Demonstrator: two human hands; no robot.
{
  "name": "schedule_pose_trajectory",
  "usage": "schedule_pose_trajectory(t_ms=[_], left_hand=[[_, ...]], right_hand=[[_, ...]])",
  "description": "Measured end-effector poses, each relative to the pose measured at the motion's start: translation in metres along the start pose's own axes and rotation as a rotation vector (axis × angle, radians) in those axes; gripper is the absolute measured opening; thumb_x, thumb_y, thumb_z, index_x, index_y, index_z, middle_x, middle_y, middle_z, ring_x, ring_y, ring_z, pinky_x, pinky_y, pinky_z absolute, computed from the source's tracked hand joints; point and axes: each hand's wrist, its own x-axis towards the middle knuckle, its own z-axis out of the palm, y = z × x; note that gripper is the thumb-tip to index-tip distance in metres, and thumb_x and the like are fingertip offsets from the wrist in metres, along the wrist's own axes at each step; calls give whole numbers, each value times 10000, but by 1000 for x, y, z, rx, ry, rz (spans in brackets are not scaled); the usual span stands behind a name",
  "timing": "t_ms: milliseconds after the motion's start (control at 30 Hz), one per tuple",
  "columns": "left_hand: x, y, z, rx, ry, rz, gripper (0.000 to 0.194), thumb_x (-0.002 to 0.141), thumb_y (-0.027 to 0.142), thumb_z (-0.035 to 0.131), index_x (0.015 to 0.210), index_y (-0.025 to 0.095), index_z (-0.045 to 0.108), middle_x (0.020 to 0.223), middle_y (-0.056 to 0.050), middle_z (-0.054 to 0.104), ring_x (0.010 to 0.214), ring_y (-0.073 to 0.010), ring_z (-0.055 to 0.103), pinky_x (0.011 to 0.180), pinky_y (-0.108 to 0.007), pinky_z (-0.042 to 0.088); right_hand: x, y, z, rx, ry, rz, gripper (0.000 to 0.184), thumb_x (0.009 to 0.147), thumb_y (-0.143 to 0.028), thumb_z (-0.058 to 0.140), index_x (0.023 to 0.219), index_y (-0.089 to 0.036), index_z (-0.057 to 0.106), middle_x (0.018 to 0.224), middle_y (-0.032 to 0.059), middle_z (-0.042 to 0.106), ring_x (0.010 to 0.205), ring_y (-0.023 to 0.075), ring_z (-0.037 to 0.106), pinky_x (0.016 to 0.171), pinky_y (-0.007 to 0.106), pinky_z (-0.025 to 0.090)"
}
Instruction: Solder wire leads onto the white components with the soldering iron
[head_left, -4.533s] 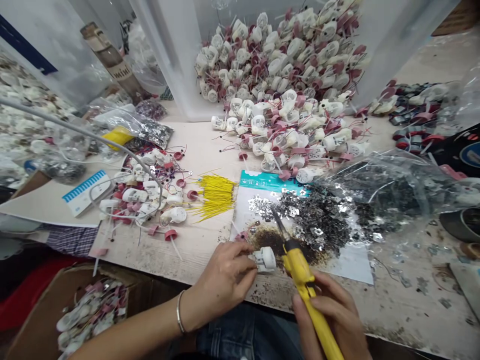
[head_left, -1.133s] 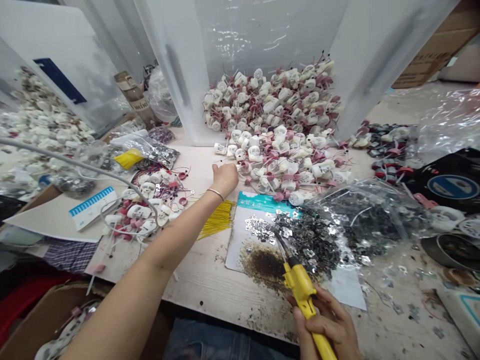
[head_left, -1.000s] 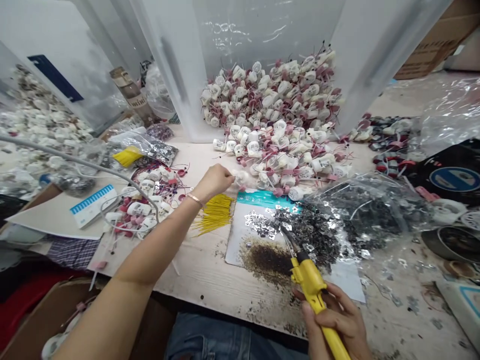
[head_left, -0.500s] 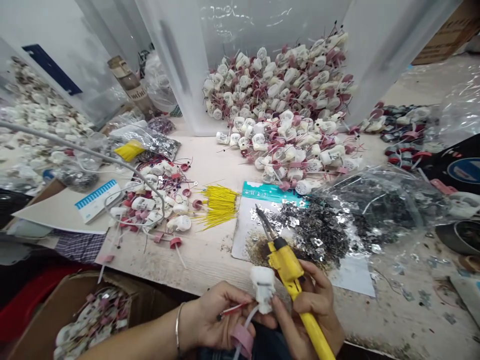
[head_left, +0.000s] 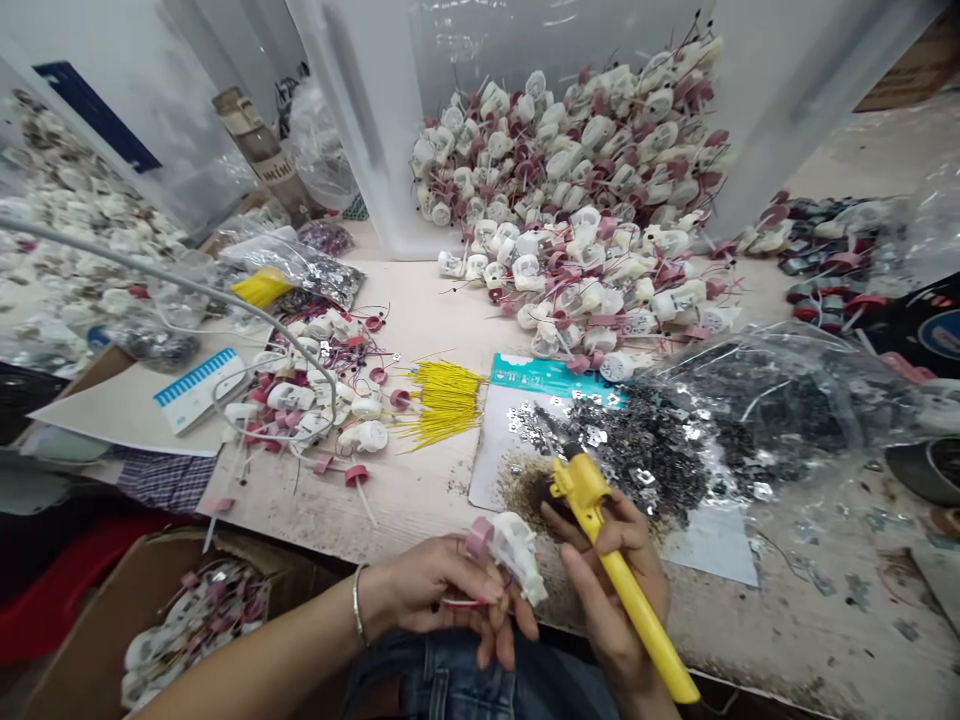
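Observation:
Near the table's front edge, my left hand (head_left: 457,595) is closed on a small white plastic housing (head_left: 516,550) with a pink round cap (head_left: 480,538) and thin red and white wires. The housing lies tilted, its cap toward the upper left. In my right hand (head_left: 626,580) is a yellow soldering iron (head_left: 592,495), its dark collar and metal tip pointing up and left over a heap of small metal plates (head_left: 649,440). The iron's tip is apart from the housing. Yellow wires (head_left: 446,405) lie in a bundle beyond my left hand.
A translucent bin (head_left: 382,200) on its side spills many white and pink housings (head_left: 570,250). More lie left of the yellow wires and in a cardboard box (head_left: 97,620) at lower left. A grey cable (head_left: 165,272) loops across the left. A plastic bag (head_left: 787,400) covers metal plates at right.
My left hand has turned the housing over, so its pink cap now points up. My right hand has moved slightly away to the right, leaving a gap between it and the housing.

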Motion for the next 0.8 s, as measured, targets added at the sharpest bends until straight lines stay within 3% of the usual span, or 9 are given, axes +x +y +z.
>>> schedule_pose_trajectory(t_ms=[100,200,333,400,467,567,633,800], left_hand=[[5,1,1,52,-89,-4,263,620,312,728,584,58,671,691,-135,708,500,-170,641,406,-210,426],[5,4,-1,93,-39,-4,314,621,378,759,606,77,673,787,-132,720,564,-185,665,477,-238,492],[-13,13,-2,318,212,-18,469,755,533,670,909,90,698,921,-133,703,580,-148,662,520,-239,510],[-29,20,-1,544,374,-40,576,799,581,601,1138,116,638,979,-131,690,605,-146,662,519,-238,504],[-45,26,3,863,555,-55,603,823,558,581,1272,157,565,983,-107,692,653,-155,658,543,-240,495],[-56,30,11,1358,774,4,389,857,429,586,1155,190,657,897,-58,705,735,-175,640,642,-261,480],[-51,28,15,1550,784,86,233,884,339,562,977,190,714,861,-45,702,784,-183,632,715,-276,470],[-17,13,13,1779,748,228,183,927,233,493,928,166,663,889,-67,669,840,-203,609,769,-313,467]], right_hand=[[-2,-3,2,159,-142,115,251,775,-216,685,794,-218,435,1303,76,442,1029,245,658,729,338,610],[2,-3,1,77,-144,40,282,776,-182,678,762,-220,398,1270,63,478,1002,211,670,720,283,593],[14,3,-7,-377,-69,-294,261,759,-115,678,742,-214,436,1179,31,499,1032,142,636,807,221,543],[19,5,-11,-555,-123,-467,224,765,-96,662,745,-209,471,1176,40,494,1067,129,606,841,213,526],[21,4,-13,-622,-185,-549,185,780,-75,633,759,-201,498,1207,57,476,1088,122,588,853,206,522],[19,0,-14,-619,-147,-560,186,767,-56,641,758,-186,507,1207,77,481,1088,117,580,861,195,517],[15,-3,-13,-613,-78,-557,207,752,-55,661,744,-184,499,1184,79,499,1072,116,582,855,197,517],[9,-7,-12,-611,-20,-533,207,762,-66,657,726,-192,497,1162,64,523,1025,113,598,820,212,535]])
